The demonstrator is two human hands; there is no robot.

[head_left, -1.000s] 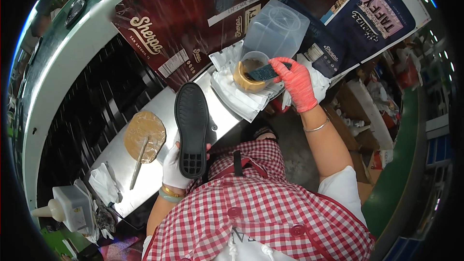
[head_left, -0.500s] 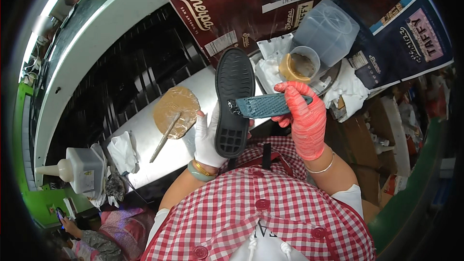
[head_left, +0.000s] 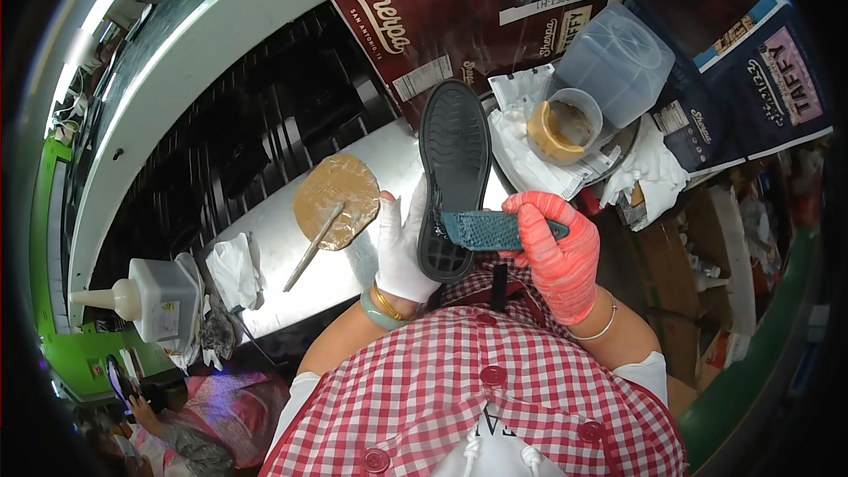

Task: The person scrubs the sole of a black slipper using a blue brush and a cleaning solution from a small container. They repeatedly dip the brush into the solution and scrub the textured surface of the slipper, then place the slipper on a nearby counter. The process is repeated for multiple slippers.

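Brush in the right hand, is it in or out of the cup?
Out: the right hand holds the brush with its tip over the sole, apart from the cup.

Shiny metal worktop (head_left: pixel 272 261) set at a slant, black slatted bed (head_left: pixel 238 124) beyond it, pale rail (head_left: pixel 194 62) alongside, glaring light strip (head_left: pixel 84 46) at upper left, green panel (head_left: pixel 84 358) lower left, dark red cardboard panel (head_left: pixel 450 13) at the back, green strip (head_left: pixel 760 362) at right.

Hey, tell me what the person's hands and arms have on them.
The left hand wears a white glove with the thumb tip uncovered, plus pale green and gold bangles. The right hand wears a streaky coral glove and a thin silver bangle. The sleeves are white.
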